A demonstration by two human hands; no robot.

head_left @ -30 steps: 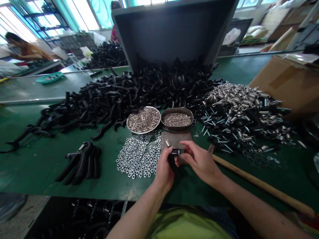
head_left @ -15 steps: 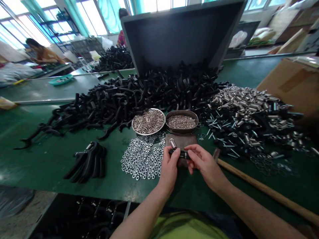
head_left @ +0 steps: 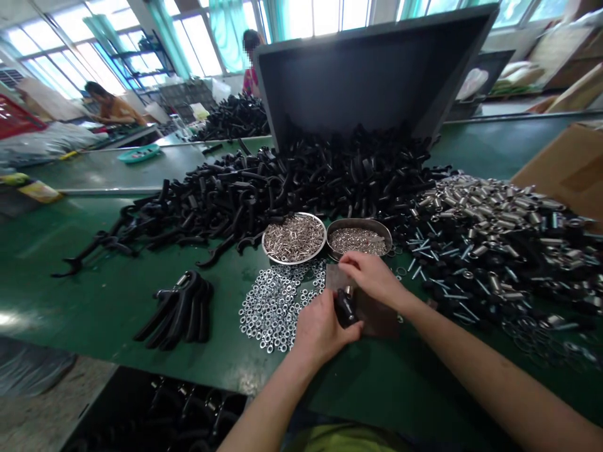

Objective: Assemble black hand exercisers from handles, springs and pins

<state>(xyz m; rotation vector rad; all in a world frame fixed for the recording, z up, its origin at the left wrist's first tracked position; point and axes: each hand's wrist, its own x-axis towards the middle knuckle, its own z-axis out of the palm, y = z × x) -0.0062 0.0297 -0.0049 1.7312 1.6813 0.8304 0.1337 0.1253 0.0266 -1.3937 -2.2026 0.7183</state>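
My left hand (head_left: pixel 320 329) is closed around a small black fitting (head_left: pixel 346 304) with a shiny metal piece at its upper end. It holds the fitting over a flat metal plate (head_left: pixel 377 317). My right hand (head_left: pixel 370 276) is just in front of an oval tin (head_left: pixel 387 251) of tiny metal parts, fingertips pinched together; what they hold, if anything, is too small to make out. Left of the tin stands a round dish (head_left: pixel 264 251) of small metal pins (head_left: pixel 294 238). Loose hex nuts (head_left: pixel 271 314) lie spread beside my left hand.
Black hook-shaped handles (head_left: pixel 226 194) spill from a tipped grey bin (head_left: pixel 367 81). Several finished-looking handles (head_left: pixel 181 314) lie stacked at left. Springs (head_left: pixel 494 207) and black-headed bolts (head_left: pixel 447 270) pile up at right, near a cardboard box (head_left: pixel 565 169). Two people sit beyond.
My right hand has left the black fitting and moved up toward the oval tin. The left hand keeps the fitting, now turned more upright and lower over the plate. The whole view has shifted.
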